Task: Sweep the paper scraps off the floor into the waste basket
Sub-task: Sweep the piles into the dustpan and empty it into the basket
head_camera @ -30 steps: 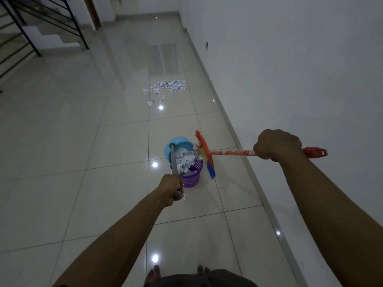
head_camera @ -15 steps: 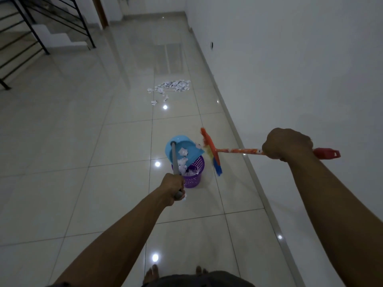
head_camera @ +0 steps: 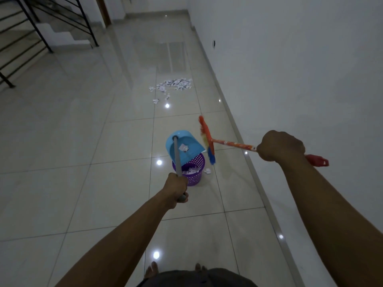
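Left hand (head_camera: 176, 186) grips dustpan (head_camera: 184, 147) handle, pan tipped over purple basket (head_camera: 191, 172) to dump. Right hand (head_camera: 280, 147) fists broom (head_camera: 207, 139), raised clear. Stray scrap (head_camera: 207, 171) right of basket; scrap pile (head_camera: 174, 84) waits far.

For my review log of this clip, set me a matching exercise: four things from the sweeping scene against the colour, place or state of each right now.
Things:
1 dustpan
2 waste basket
3 broom
4 scrap pile

States:
A purple, upright
B gripped by the right hand
C lying farthest from the camera
D blue, tilted, gripped by the left hand

Pairs: 1-D, 2-A, 3-B, 4-C
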